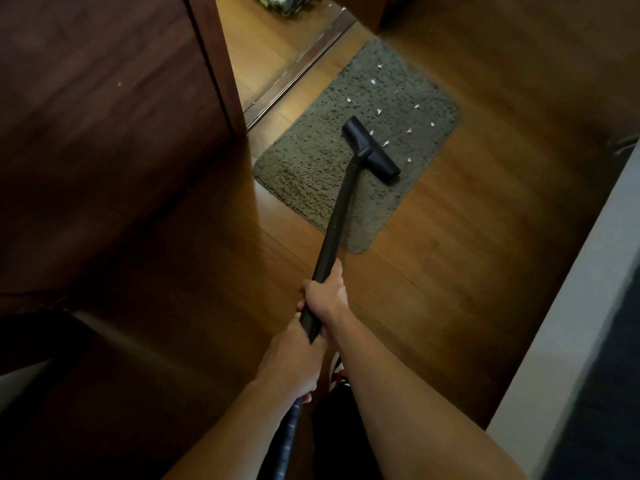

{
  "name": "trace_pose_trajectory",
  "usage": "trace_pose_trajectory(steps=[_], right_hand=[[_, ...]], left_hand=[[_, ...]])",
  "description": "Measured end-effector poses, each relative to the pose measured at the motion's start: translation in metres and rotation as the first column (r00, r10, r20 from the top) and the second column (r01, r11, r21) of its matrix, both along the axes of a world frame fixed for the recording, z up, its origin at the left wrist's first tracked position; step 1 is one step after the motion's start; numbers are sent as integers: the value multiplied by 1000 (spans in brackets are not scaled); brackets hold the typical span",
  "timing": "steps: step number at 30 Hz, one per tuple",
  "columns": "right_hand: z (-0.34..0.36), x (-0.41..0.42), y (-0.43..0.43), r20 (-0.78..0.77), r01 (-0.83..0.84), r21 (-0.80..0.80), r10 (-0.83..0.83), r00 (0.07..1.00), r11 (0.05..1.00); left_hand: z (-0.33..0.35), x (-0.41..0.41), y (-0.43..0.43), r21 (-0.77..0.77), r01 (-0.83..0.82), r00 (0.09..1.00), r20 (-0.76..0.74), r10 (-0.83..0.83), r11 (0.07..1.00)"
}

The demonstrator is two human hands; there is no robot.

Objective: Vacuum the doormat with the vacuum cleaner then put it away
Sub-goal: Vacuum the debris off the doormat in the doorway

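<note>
Closest, the left hand (pixel 294 358) is gripping the back end of the black vacuum tube (pixel 337 216), and the right hand (pixel 325 296) is gripping just ahead, probably for steering. The nozzle (pixel 372 148) is resting on the grey doormat (pixel 304 174), beside white scraps (pixel 378 111).

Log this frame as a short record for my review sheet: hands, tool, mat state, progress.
left hand: grips the near end of the vacuum wand
right hand: grips the wand just ahead of the left
floor head: rests on the doormat
white scraps: scattered on the mat beyond the head; none visible on the near part
surface: wooden floor
progress: vacuuming unfinished, vacuum not put away
</note>
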State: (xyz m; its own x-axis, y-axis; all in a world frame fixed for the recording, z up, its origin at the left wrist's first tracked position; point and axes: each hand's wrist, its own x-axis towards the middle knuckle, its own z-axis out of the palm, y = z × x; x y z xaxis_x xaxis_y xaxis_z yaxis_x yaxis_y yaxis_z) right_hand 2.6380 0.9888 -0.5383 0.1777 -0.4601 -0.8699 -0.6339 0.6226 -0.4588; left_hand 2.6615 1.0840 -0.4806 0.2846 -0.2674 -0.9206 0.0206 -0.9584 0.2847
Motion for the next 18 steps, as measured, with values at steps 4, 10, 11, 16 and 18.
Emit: trace_pose_trajectory(steps=[4, 10, 11, 16, 18], right_hand=[[11, 1, 38, 16, -19, 36, 19, 1000, 999], [22, 8, 104, 34, 15, 101, -18, 999, 995], [23, 10, 114, 36, 10, 101, -14, 999, 995], [26, 16, 145, 26, 7, 105, -10, 1000, 994], [28, 15, 146, 19, 6, 93, -8, 1000, 996]], left_hand=[[8, -1, 40, -33, 13, 1000, 23, -12, 999], [5, 4, 103, -56, -3, 998, 58, 6, 998], [6, 6, 113, -59, -10, 999, 53, 13, 998], [5, 12, 146, -69, -40, 997, 56, 44, 997], [7, 11, 146, -83, -75, 997, 14, 77, 994]])
